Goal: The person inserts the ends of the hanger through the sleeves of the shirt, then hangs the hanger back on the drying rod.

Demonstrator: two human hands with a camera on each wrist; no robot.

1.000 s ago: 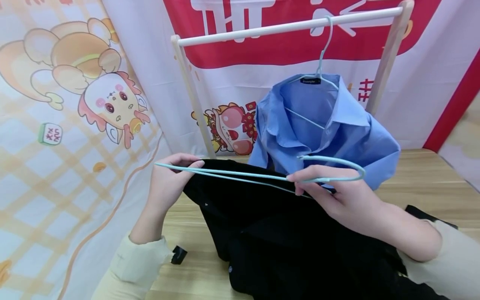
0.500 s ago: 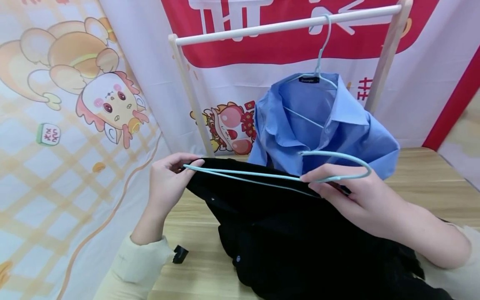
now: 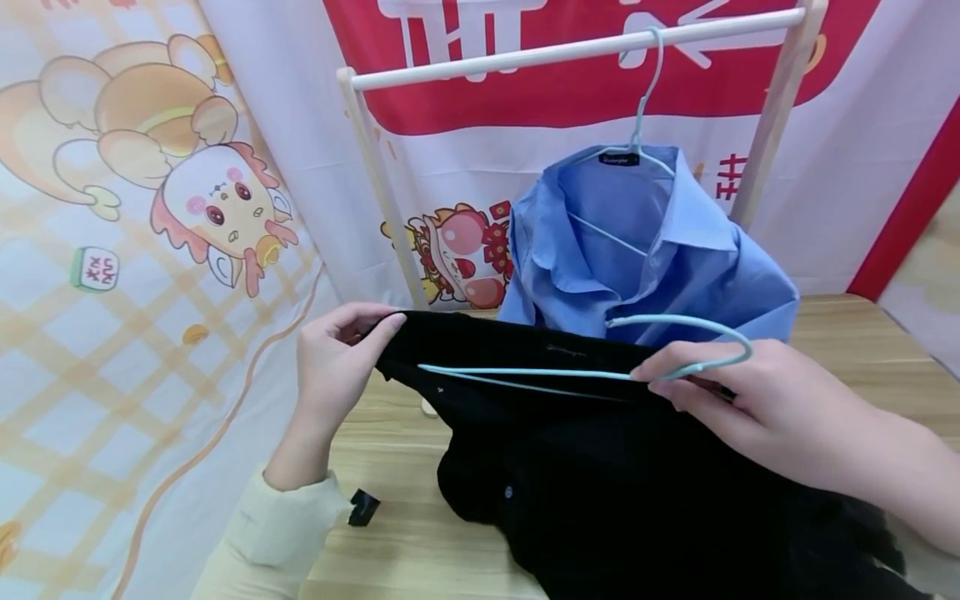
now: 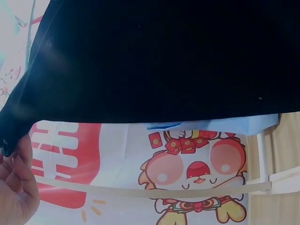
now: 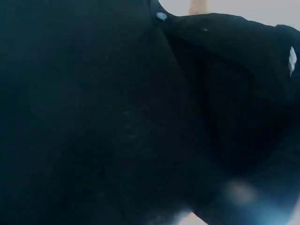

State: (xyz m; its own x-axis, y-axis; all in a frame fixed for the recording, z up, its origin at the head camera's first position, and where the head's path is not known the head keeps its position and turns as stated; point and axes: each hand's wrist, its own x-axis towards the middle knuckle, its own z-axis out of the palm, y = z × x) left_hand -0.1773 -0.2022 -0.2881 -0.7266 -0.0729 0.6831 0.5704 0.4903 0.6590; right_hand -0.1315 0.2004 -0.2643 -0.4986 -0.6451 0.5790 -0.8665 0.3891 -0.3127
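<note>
A black buttoned shirt point(image 3: 600, 500) hangs below both hands, its lower part lying over the table. My left hand point(image 3: 330, 358) pinches the shirt's upper left edge between thumb and fingers. With my right hand point(image 3: 757, 408) I grip a light blue wire hanger point(image 3: 525, 372) near its neck; the hook curves above the knuckles. The hanger's left end lies within the shirt's opening, while its right part is hidden by hand and cloth. In the left wrist view, the left hand point(image 4: 18, 187) holds the cloth's corner. Black cloth point(image 5: 117, 117) fills most of the right wrist view.
Behind stands a wooden rack with a white rail point(image 3: 510, 62). A blue shirt point(image 3: 712, 242) hangs from it on another light blue hanger point(image 3: 651, 92). A small black object point(image 3: 363, 507) lies on the wooden table point(image 3: 405, 517) by the left sleeve.
My right hand has moved right and slightly down with the hanger. The hanger's left end has left my left hand's fingers and slipped into the shirt's opening. The left hand still holds the edge.
</note>
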